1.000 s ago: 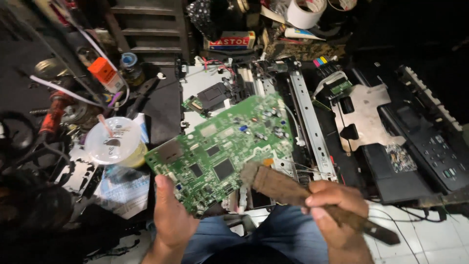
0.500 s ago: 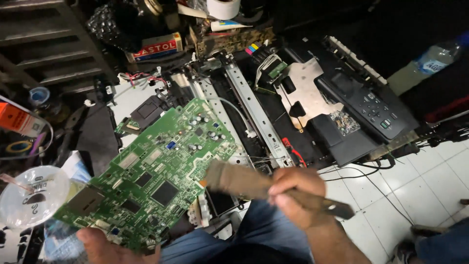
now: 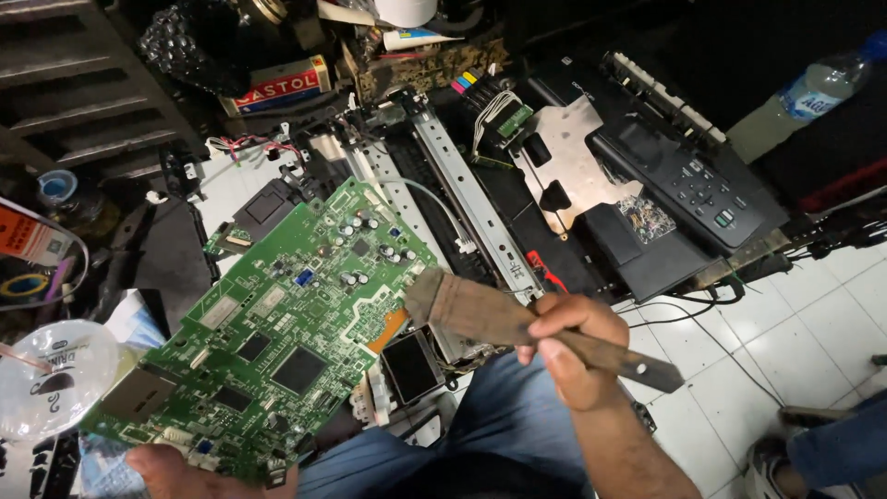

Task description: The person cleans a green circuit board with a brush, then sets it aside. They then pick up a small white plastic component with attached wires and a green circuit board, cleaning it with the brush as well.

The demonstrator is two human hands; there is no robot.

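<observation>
Since the earlier frame the green circuit board (image 3: 277, 323) has slid a little lower and to the left in view, and the brush (image 3: 517, 325) has lifted so that its bristle end now sits just past the board's right edge rather than below it.

The left hand (image 3: 180, 469) is at the bottom edge of the view, its grip clamped on the board's lower corner; only part of the hand shows. The board is held tilted, chip side up, above the person's blue-trousered lap (image 3: 499, 434), with 2 large black chips near its middle and a cluster of small capacitors toward its upper corner.

The right hand (image 3: 568, 346) has its grip closed around the middle of the worn wooden brush, whose dark handle tip points down to the right over the white tiled floor (image 3: 813, 342).

Behind the board lies an opened printer chassis (image 3: 480, 203) with a long metal rail, and to its right a black control panel (image 3: 702, 189) with buttons. A small dark screen module (image 3: 411, 367) sits just under the brush. At the left edge a clear plastic cup lid (image 3: 51, 379) rests among clutter. A plastic bottle (image 3: 808, 97) lies at the upper right corner. Another person's shoe and trouser leg (image 3: 813, 457) show at the lower right corner.
</observation>
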